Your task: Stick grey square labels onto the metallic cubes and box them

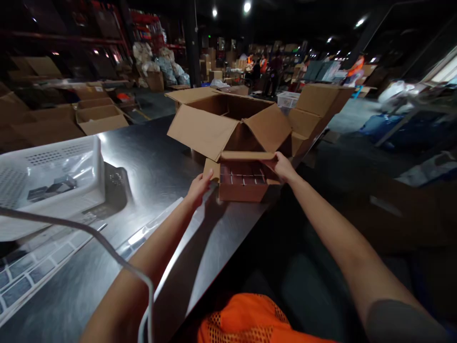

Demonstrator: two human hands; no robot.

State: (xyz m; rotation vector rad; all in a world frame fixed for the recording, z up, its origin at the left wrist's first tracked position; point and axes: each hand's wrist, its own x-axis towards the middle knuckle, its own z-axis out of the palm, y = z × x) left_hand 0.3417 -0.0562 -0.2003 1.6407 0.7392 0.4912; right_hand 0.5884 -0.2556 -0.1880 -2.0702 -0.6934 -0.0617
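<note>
A small cardboard box point(240, 193) sits near the edge of the metal table, its top open and rows of dark reddish-brown packs point(243, 172) inside. My left hand point(200, 188) is closed on its left flap, with the thumb up along the cardboard. On the other side, my right hand point(282, 166) grips the right end of the raised back flap; some of its fingers are hidden behind the cardboard. Right behind the small box stands a large open carton point(203, 128) with its flaps folded outward.
A white plastic basket point(96, 186) with small dark packets stands on the metal table point(150, 143) at left. A grey cable point(103, 240) crosses the lower left, over printed sheets point(43, 267). Another open carton point(314, 112) stands at back right. People in orange vests are far behind.
</note>
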